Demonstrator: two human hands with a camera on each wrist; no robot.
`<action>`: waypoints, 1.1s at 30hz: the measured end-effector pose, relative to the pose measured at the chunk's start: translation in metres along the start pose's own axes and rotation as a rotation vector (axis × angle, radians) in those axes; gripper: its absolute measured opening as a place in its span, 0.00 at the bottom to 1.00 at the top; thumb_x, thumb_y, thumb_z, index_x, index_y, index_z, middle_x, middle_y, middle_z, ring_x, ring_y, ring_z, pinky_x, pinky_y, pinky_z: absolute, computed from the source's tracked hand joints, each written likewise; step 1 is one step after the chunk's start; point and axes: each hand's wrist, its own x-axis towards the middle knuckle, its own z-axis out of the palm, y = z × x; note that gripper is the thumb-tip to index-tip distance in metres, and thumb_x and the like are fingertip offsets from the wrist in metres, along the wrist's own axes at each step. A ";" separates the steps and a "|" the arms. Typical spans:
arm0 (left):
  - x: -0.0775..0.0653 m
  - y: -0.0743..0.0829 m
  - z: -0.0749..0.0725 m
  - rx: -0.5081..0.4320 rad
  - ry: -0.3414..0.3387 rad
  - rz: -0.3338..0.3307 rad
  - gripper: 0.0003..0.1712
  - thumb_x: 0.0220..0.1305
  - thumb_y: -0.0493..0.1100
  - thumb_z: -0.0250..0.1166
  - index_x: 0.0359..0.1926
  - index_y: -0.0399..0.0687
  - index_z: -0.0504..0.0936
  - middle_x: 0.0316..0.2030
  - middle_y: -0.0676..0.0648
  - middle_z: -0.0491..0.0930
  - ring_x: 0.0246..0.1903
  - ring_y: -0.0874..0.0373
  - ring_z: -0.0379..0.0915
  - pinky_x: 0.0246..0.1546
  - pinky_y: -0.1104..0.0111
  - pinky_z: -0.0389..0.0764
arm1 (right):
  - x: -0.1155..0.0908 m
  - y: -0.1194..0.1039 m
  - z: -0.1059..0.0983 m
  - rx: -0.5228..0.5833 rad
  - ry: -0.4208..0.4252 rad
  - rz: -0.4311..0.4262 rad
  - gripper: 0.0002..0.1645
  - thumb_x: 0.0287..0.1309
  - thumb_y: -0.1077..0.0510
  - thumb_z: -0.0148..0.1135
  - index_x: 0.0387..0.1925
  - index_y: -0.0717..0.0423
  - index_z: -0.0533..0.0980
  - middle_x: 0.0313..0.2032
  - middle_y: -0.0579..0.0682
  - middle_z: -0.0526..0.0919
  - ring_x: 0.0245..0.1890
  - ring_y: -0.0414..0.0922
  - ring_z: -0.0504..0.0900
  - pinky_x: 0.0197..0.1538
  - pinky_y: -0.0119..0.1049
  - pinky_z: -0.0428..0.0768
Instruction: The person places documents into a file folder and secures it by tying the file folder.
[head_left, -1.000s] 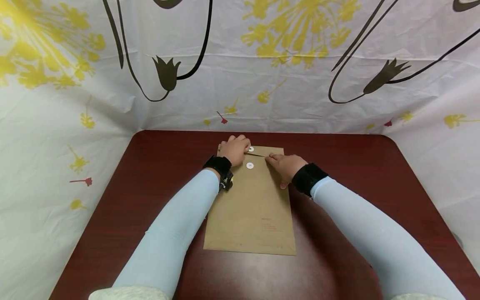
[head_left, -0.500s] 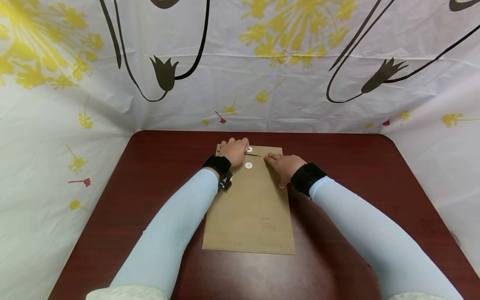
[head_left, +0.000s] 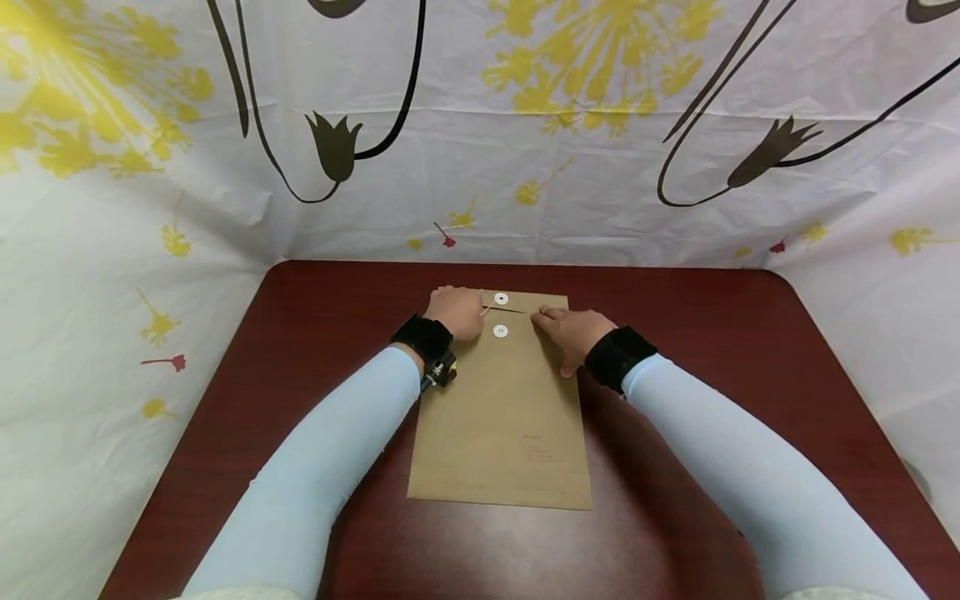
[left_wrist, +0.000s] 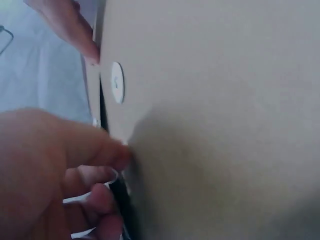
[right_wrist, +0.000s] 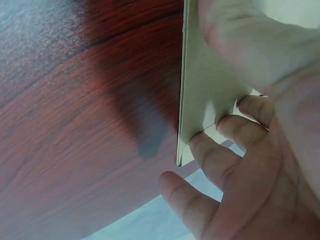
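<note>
A brown paper envelope point(head_left: 502, 417) lies flat on the table, its flap end away from me. One white button disc point(head_left: 501, 297) sits on the flap, and a second white disc point(head_left: 500, 331) lies just below on the body. My left hand point(head_left: 455, 312) is at the flap's left side and pinches a thin pale string point(head_left: 488, 307) that runs toward the upper disc. In the left wrist view, the left thumb and fingers point(left_wrist: 102, 200) are curled at the envelope's opening. My right hand point(head_left: 576, 333) rests with fairly straight fingers on the envelope's upper right edge.
The dark red-brown table point(head_left: 712, 400) has rounded far corners. Behind it and along both sides hangs a white cloth point(head_left: 600, 200) printed with yellow and dark flowers. Small red print point(head_left: 540, 450) marks the envelope's lower right.
My left hand has shifted left and slightly toward me, uncovering the upper disc and the pale string. The right hand and the envelope stay in place.
</note>
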 end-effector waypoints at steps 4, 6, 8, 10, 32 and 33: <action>-0.010 0.004 0.002 0.090 0.066 0.068 0.20 0.76 0.48 0.50 0.40 0.45 0.87 0.43 0.44 0.78 0.45 0.46 0.70 0.53 0.52 0.73 | -0.001 0.000 0.000 0.003 -0.001 0.000 0.69 0.42 0.48 0.83 0.79 0.54 0.50 0.77 0.57 0.54 0.73 0.54 0.64 0.61 0.50 0.77; -0.014 0.005 0.005 0.127 0.117 0.136 0.19 0.76 0.49 0.51 0.47 0.48 0.87 0.51 0.45 0.76 0.51 0.47 0.69 0.56 0.53 0.73 | -0.001 0.001 0.000 0.006 -0.001 0.000 0.69 0.42 0.48 0.83 0.78 0.54 0.50 0.77 0.57 0.54 0.72 0.53 0.65 0.62 0.50 0.76; -0.018 0.007 0.005 0.126 0.158 0.216 0.18 0.75 0.48 0.52 0.46 0.48 0.87 0.52 0.46 0.76 0.53 0.48 0.70 0.58 0.56 0.73 | -0.001 0.001 -0.001 0.010 -0.003 0.000 0.69 0.42 0.48 0.83 0.78 0.54 0.50 0.77 0.57 0.54 0.73 0.53 0.64 0.63 0.50 0.76; -0.022 0.008 0.004 0.107 0.181 0.295 0.16 0.74 0.47 0.53 0.37 0.48 0.86 0.46 0.48 0.79 0.48 0.51 0.74 0.61 0.58 0.72 | -0.002 0.001 -0.002 0.011 -0.004 -0.004 0.69 0.42 0.47 0.83 0.78 0.54 0.50 0.77 0.58 0.54 0.73 0.53 0.64 0.63 0.50 0.76; -0.047 0.023 -0.020 -0.208 0.006 0.528 0.19 0.77 0.56 0.52 0.39 0.53 0.85 0.31 0.57 0.79 0.35 0.63 0.74 0.40 0.68 0.76 | -0.004 0.003 -0.002 0.056 0.010 -0.050 0.69 0.41 0.50 0.84 0.78 0.57 0.51 0.77 0.59 0.54 0.72 0.56 0.65 0.62 0.52 0.76; -0.040 0.012 -0.021 -0.220 0.054 0.486 0.19 0.77 0.55 0.52 0.44 0.52 0.85 0.36 0.56 0.81 0.39 0.62 0.76 0.45 0.67 0.76 | -0.004 0.003 -0.002 0.056 0.006 -0.047 0.69 0.41 0.50 0.84 0.78 0.57 0.51 0.77 0.59 0.54 0.72 0.56 0.65 0.62 0.52 0.75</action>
